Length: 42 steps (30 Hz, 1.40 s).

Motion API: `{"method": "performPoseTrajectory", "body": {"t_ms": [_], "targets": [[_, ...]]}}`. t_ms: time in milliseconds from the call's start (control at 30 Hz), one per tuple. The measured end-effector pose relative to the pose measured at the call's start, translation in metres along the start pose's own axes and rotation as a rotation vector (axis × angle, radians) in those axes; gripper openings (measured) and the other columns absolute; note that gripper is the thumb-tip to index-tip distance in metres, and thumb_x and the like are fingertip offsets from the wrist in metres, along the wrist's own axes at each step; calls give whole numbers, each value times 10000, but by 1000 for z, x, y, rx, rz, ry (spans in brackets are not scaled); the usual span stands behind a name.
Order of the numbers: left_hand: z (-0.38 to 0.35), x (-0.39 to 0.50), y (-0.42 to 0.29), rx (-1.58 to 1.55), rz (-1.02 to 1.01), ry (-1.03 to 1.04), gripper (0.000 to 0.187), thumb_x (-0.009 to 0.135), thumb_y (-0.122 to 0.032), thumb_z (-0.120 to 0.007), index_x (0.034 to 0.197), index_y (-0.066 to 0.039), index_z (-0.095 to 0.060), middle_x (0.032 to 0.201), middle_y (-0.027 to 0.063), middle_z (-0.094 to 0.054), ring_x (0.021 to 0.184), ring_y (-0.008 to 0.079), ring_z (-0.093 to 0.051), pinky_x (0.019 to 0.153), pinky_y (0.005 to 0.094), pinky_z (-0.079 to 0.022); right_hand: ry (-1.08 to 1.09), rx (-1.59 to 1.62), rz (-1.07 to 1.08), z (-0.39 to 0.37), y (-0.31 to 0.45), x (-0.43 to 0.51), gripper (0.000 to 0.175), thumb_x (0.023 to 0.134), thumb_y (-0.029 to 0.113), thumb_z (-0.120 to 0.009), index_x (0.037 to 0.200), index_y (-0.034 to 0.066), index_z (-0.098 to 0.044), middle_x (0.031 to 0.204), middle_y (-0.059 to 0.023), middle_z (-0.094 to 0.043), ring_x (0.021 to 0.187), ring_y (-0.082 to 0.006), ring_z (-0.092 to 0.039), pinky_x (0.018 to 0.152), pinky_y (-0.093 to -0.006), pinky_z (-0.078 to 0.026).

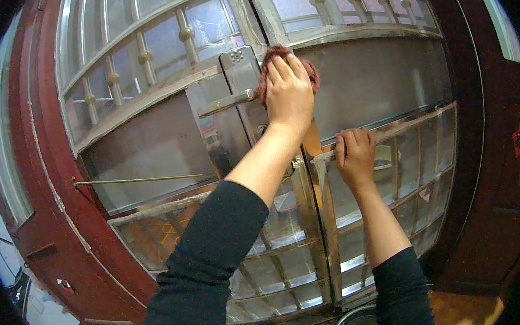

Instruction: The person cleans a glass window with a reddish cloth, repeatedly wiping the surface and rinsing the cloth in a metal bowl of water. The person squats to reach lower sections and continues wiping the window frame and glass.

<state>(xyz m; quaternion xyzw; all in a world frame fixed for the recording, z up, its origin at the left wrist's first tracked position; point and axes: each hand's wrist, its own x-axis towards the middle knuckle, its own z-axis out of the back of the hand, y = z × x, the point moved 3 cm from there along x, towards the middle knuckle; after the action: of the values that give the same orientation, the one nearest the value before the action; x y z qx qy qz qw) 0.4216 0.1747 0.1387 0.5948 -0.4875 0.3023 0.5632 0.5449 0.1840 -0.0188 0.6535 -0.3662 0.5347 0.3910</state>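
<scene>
My left hand [288, 84] is spread over a reddish-brown cloth [314, 76], pressing it on the metal door edge beside the lock plate [240, 70]. A metal lever handle [225, 103] sticks out just left of the cloth. Lower and to the right, my right hand [356, 155] has its fingers curled over the horizontal metal rail [412, 120] of the right door leaf. Both leaves have a smooth middle panel [377, 80] between barred glass sections. Dark sleeves cover both arms.
A thin metal rod [140, 179] crosses the left leaf from the dark red door frame [52, 146]. Rounded knobs sit on the upper bars [187, 34]. Behind the lower glass is a pale green container [383, 157]. A dark round object [357, 322] stands at the bottom, near my right sleeve.
</scene>
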Motion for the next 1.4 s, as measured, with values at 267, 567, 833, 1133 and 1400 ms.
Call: {"method": "performPoseTrajectory", "body": {"t_ms": [267, 567, 833, 1133, 1400], "targets": [[36, -103, -35, -66, -106, 190, 514, 871, -125, -548, 1320, 119, -492, 1288, 348, -530, 1189, 448, -564, 1010, 448, -486, 9, -56, 4, -1, 0, 1, 101, 907, 175, -599, 923, 77, -619, 936, -109, -619, 967, -328, -581, 1017, -491, -400], [70, -169, -51, -187, -159, 403, 484, 878, -110, -540, 1315, 94, -507, 1258, 323, -576, 1181, 423, -590, 996, 433, -502, 61, -60, 29, 6, 5, 6, 104, 930, 159, -565, 929, 61, -602, 936, -127, -598, 958, -355, -553, 950, -491, -406], [113, -171, -23, -710, 164, 809, 512, 783, -21, -653, 1254, 15, -455, 1087, 219, -586, 1013, 393, -619, 885, 445, -530, 148, -97, -37, 6, 7, 9, 114, 933, 169, -560, 914, 60, -588, 923, -141, -579, 958, -363, -547, 974, -516, -403], [190, -248, 20, -1255, 655, 1045, 538, 901, -118, -671, 1385, -63, -443, 1201, 196, -653, 1102, 337, -658, 926, 414, -526, 168, -62, 5, 7, 5, 7, 127, 941, 174, -544, 938, 62, -604, 939, -118, -608, 967, -335, -548, 936, -476, -397], [165, -233, 12, -1664, 657, 1110, 532, 939, -237, -649, 1411, -91, -452, 1227, 171, -628, 1183, 335, -592, 996, 449, -458, 178, -103, 53, 8, 4, 7, 71, 905, 90, -567, 954, 63, -610, 942, -126, -628, 927, -330, -564, 913, -471, -391]]}}
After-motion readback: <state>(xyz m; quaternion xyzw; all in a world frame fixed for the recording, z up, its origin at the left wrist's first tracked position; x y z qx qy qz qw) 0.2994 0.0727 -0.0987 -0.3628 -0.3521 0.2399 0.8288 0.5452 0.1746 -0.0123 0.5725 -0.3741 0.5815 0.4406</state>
